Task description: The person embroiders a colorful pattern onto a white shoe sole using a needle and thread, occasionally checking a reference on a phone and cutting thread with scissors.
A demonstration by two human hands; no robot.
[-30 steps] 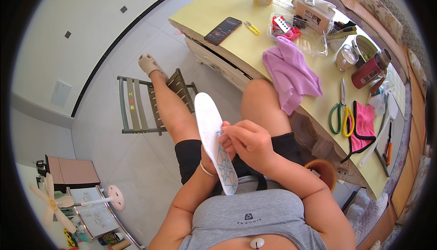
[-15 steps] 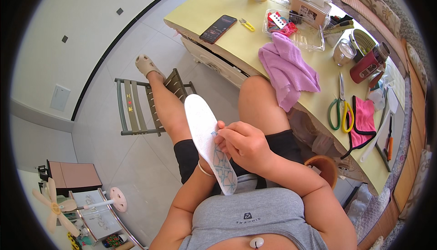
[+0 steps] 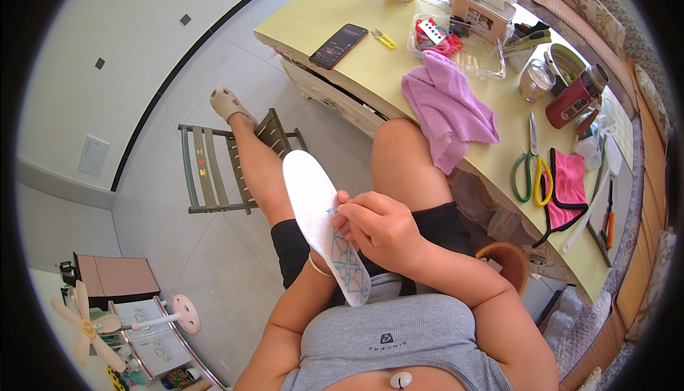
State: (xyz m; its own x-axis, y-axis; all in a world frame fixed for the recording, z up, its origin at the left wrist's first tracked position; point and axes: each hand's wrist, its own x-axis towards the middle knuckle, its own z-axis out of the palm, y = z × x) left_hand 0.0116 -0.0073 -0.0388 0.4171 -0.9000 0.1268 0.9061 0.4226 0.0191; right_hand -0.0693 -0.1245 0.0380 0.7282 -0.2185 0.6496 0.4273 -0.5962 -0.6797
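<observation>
The left hand [image 3: 344, 230] grips a white, blue-patterned insole [image 3: 311, 191] from behind; the right hand [image 3: 385, 228] has its fingertips pinched together against its face. Beyond the hands, a purple cloth [image 3: 449, 110] drapes the table [image 3: 388, 77].

Bright, soft light pales the white insole [image 3: 321, 226], straight edges bending rimward.

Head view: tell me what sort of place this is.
It looks like a home, probably a living room: a patterned cushion lies on the seating beyond a yellow-covered table, which holds everyday things such as a phone.
</observation>
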